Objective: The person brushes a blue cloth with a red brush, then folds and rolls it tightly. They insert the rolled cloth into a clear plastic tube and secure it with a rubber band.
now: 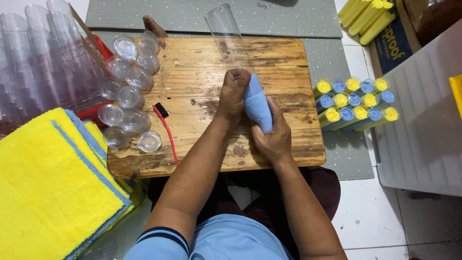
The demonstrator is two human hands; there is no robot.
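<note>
My left hand (233, 94) grips the near end of a clear plastic tube (228, 36) that slants up and away over a wooden board (284, 58). A rolled blue cloth (257, 106) sticks out of the tube's near end. My right hand (273, 137) is closed around the lower part of that roll, just below the left hand. Both hands hover above the middle of the board.
Several clear round caps (126, 94) lie along the board's left edge beside a red cord (167, 132). A stack of yellow and blue cloths (48, 188) sits at the left, clear tubes (36, 58) behind it. Filled tubes (356, 103) lie at the right, next to a white tray (423, 125).
</note>
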